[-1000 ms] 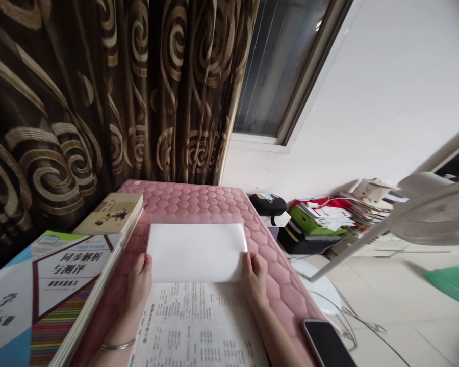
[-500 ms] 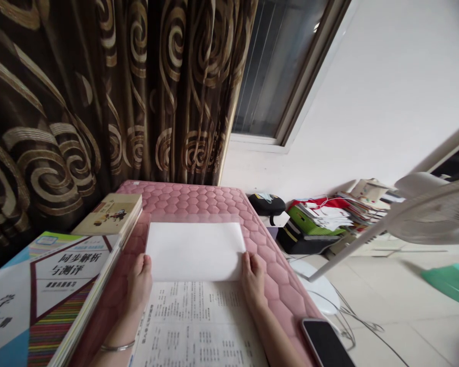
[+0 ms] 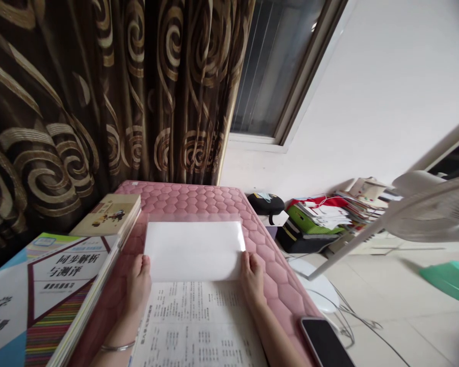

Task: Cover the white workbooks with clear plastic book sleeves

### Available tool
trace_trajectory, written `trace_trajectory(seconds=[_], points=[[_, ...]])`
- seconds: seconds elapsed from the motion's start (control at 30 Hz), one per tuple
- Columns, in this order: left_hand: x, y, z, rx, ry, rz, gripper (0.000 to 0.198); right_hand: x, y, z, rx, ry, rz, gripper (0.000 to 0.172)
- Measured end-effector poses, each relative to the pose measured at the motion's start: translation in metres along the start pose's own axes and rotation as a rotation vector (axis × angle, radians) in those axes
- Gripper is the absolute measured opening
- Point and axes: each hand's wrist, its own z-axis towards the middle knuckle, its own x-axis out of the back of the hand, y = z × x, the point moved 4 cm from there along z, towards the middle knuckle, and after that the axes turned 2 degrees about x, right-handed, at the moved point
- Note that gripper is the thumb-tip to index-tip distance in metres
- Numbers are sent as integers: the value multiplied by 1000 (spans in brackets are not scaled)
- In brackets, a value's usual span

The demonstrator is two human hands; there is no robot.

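A blank white sheet (image 3: 194, 251) lies across the far part of a printed page (image 3: 201, 323), with a strip of clear film showing along its far edge. My left hand (image 3: 139, 278) grips the sheet's left edge, thumb on top and fingers curled beneath. On the opposite side my right hand (image 3: 253, 275) pinches the right edge in the same way. Dense printed text shows on the page between my forearms. Whether the film is a sleeve around the sheet I cannot tell.
Left of my hands stand stacked workbooks (image 3: 67, 285) with a tan book (image 3: 109, 215) behind. A phone (image 3: 325, 341) rests at the right edge of the pink quilted surface (image 3: 187, 199). A white fan (image 3: 432, 209) with floor cables is farther right.
The view has shifted very slightly. Both hands keep their hold on the white sheet, and a little more clear film shows at its far edge.
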Motion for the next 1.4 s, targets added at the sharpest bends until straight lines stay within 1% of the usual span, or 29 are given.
trace_trajectory(seconds=[0.17,0.27,0.47,0.57,0.63,0.73,0.9,1.1,1.2,1.3,1.4], points=[[3,9,-3,4,8,10,28,0,6,-4,-27,-43,48,39],[3,11,-4,22,20,17,26,0,9,-3,-27,-19,33,42],[0,0,0,-7,22,4,31,-1,7,0,-23,54,-57,52],[1,-6,2,18,48,31,33,-1,6,-1,-3,58,-37,50],[2,-7,2,29,60,38,32,-2,8,-2,4,40,15,47],[1,-4,1,35,55,-8,30,-3,14,-2,-2,11,83,44],[-1,4,-2,2,52,-54,23,-3,19,-2,-26,3,80,47],[3,11,-5,-52,58,6,28,-2,13,0,-47,16,25,55],[4,14,-6,-63,36,6,29,-2,13,0,-46,25,17,59],[5,11,-6,-61,12,8,30,-2,13,0,-33,39,-17,59],[4,2,-3,-40,9,25,30,-3,11,1,-9,51,-59,57]])
